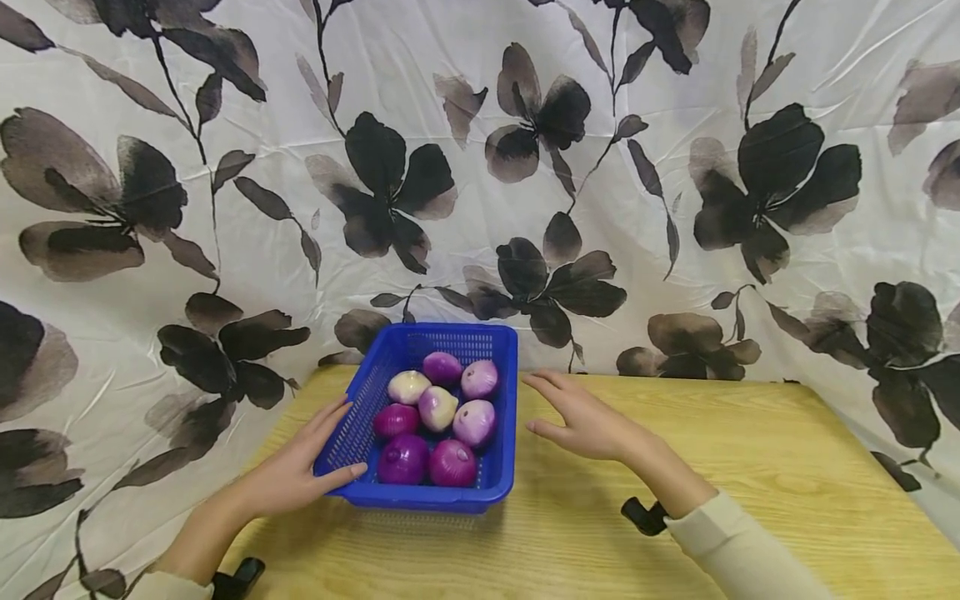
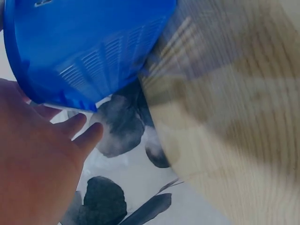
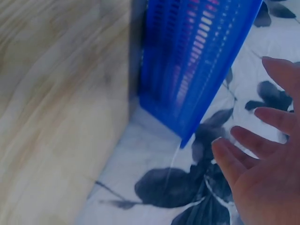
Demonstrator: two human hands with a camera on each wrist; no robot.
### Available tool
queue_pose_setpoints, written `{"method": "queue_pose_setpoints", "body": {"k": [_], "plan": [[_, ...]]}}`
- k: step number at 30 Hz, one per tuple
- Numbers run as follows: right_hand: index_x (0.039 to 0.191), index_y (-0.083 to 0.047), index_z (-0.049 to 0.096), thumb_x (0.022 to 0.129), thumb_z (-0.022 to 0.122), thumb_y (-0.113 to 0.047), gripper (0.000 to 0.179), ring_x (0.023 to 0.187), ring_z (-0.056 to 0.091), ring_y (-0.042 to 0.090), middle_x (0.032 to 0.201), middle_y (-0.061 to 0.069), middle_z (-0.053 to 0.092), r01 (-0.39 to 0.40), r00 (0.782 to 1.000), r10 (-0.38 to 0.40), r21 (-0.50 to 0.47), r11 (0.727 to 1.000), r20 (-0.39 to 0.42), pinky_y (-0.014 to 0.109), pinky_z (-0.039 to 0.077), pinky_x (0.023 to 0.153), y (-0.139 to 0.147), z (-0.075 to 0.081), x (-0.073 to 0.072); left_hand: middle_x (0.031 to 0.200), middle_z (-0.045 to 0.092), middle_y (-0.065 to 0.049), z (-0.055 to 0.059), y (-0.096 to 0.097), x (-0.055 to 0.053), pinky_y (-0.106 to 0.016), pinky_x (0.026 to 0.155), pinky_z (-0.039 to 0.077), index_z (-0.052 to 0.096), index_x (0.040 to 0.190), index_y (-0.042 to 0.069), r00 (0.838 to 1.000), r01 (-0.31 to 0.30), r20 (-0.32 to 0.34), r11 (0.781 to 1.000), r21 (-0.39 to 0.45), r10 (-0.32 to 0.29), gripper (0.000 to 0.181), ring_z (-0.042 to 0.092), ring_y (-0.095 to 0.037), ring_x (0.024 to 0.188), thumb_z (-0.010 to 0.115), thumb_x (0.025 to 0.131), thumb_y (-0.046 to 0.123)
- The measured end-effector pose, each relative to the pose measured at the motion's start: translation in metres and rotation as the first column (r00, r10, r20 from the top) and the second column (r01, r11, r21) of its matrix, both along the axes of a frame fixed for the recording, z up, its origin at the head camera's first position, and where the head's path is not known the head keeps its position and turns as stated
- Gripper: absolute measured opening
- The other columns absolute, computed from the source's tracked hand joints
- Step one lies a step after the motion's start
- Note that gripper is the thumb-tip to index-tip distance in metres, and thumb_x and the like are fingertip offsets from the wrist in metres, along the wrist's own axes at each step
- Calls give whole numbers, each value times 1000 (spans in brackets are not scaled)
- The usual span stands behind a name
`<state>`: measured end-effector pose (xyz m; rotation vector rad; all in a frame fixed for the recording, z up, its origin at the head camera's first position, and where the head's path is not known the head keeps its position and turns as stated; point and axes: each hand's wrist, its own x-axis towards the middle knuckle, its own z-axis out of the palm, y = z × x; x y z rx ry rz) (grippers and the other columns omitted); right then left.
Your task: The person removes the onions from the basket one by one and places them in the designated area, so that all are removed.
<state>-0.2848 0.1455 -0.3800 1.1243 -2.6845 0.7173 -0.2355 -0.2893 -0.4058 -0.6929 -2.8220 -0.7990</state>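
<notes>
Blue basket, holding eight onions, sits on the desk; the left hand touches its left side, thumb and fingers apart, while the right hand hovers beside its right side, fingers loosely apart.

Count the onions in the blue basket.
8, all in the basket: far-left onion, far-middle onion, far-right onion, mid-left onion, central onion, mid-right onion, near-left onion, near-right onion. Others may be hidden underneath.
</notes>
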Motion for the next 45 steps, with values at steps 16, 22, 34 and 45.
{"method": "queue_pose_setpoints", "body": {"k": [16, 22, 34, 45], "plan": [[147, -5, 51, 95, 73, -32, 63, 137, 50, 29, 146, 12, 52, -121, 992, 121, -18, 993, 33, 49, 40, 114, -43, -5, -2, 170, 10, -19, -3, 7, 5, -71, 109, 33, 17, 163, 3, 994, -62, 83, 997, -45, 65, 113, 25, -51, 149, 75, 85, 61], [143, -8, 56, 92, 76, -33, 60, 133, 53, 25, 143, 8, 55, -138, 990, 138, 3, 990, 19, 45, 41, 114, -59, -3, -4, 171, 6, -18, 1, 7, 1, -71, 108, 35, 13, 164, 2, 993, -84, 81, 994, -66, 89, 119, 27, -52, 148, 74, 84, 65], [141, -6, 57, 89, 81, -36, 65, 114, 59, 20, 129, 9, 60, -144, 989, 149, 244, 959, -1, 34, 50, 100, -97, -9, 1, 171, 5, -18, -5, 6, 3, -70, 110, 32, 6, 164, 3, 990, -103, 88, 991, -81, 110, 124, 24, -51, 149, 73, 82, 68], [129, -24, 67, 86, 81, -47, 51, 111, 60, 9, 120, -7, 64, -94, 995, 97, 365, 926, 12, 36, 54, 85, -115, -13, 5, 170, 7, -21, -5, 5, 4, -71, 107, 35, 6, 164, 1, 989, -111, 90, 989, -98, 120, 124, 28, -54, 147, 72, 83, 68]]}}
